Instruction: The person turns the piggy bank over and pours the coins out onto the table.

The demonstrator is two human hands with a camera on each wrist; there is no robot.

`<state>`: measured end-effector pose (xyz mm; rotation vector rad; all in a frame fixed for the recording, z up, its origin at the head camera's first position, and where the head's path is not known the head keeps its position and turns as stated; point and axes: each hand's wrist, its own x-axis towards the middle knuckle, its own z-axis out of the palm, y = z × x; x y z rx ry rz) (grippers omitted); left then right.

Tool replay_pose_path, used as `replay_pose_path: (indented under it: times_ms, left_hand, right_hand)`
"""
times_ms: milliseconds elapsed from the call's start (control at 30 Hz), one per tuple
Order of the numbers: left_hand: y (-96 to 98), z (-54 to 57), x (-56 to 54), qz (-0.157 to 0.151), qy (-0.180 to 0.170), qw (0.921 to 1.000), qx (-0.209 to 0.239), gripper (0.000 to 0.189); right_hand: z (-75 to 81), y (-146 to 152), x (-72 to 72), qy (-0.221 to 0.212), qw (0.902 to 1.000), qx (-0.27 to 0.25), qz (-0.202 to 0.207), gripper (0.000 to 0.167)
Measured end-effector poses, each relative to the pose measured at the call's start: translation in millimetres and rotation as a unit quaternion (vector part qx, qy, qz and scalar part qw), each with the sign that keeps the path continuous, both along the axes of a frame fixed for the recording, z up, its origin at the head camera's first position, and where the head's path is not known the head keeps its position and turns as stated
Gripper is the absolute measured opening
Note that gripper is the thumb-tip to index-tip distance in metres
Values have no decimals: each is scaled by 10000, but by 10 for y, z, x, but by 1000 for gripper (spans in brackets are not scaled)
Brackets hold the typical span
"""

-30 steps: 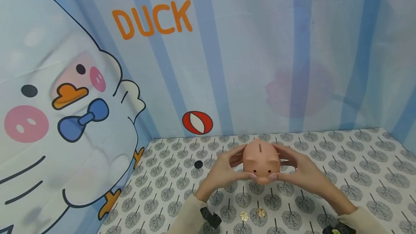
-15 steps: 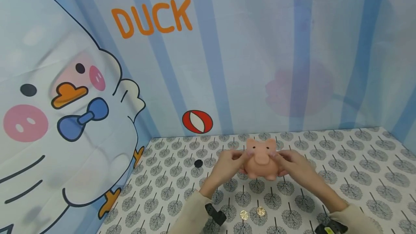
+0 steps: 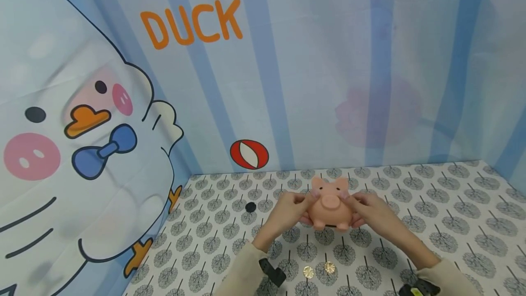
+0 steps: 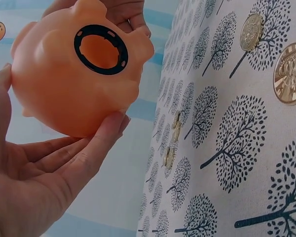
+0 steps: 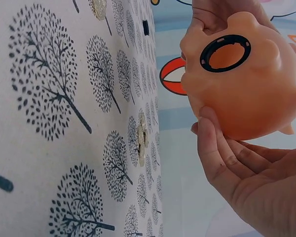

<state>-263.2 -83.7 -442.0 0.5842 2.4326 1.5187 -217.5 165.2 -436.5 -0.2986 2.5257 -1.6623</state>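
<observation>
Both hands hold a pink piggy bank (image 3: pixel 330 211) up off the table, its face turned toward the head camera. My left hand (image 3: pixel 287 211) grips its left side, thumb by the cheek and fingers beneath the body. The other side is gripped the same way by my right hand (image 3: pixel 371 211). In the wrist views the underside shows an uncovered round hole with a black ring (image 4: pixel 101 49). Beyond the bank, the left wrist view also shows gold coins (image 4: pixel 176 127) on the cloth, which the head view hides behind it.
Two gold coins lie nearer the person, one (image 3: pixel 308 272) left of the other (image 3: pixel 329 267). A small round black cap (image 3: pixel 250 207) lies to the left of the hands. The tree-print tablecloth (image 3: pixel 464 250) runs back to a blue striped curtain (image 3: pixel 312 81) with a duck picture.
Both hands have tipped the piggy bank back, so its face shows instead of the slotted top. Over the last half second it has shifted only slightly. Cap and near coins stay put.
</observation>
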Motion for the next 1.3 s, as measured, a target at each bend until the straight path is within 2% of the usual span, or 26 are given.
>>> replay_pose_path:
  times_ms: [200, 467, 567, 667, 733, 800, 933, 1000, 1100, 1300]
  left_hand:
    - [-21, -5, -9, -97, 97, 9999, 30, 78]
    - [-113, 29, -20, -251, 388, 9989, -32, 56]
    - [-154, 46, -9, -481, 416, 9977, 227, 63]
    - [-168, 52, 22, -712, 455, 9950, 526, 82]
    - [-162, 42, 47, -810, 688, 9922, 644, 92]
    - [-150, 29, 76, -885, 1170, 9872, 627, 98]
    - [-123, 5, 112, -954, 2297, 9678, 389, 98]
    - [-113, -4, 116, -928, 2655, 9594, 206, 98]
    - [-108, -28, 113, -920, 2784, 9560, 47, 98]
    - [-108, -56, 110, -925, 2732, 9575, -39, 98]
  right_hand:
    - [-4, 19, 1, 57, 9999, 78, 115, 63]
    - [6, 101, 20, 364, 9983, 177, 430, 74]
    - [-5, 132, 44, 665, 9961, 149, 566, 84]
    - [-17, 158, 76, 1039, 9926, 184, 603, 95]
    - [-24, 166, 91, 1280, 9898, 218, 592, 101]
    - [-38, 166, 103, 1473, 9875, 294, 472, 107]
    - [-78, 158, 97, 2071, 9763, 565, 277, 113]
    - [-95, 149, 88, 2377, 9683, 736, 226, 113]
    - [-114, 137, 78, 2597, 9609, 941, 175, 114]
    - [-112, 126, 84, 2572, 9609, 1011, 155, 114]
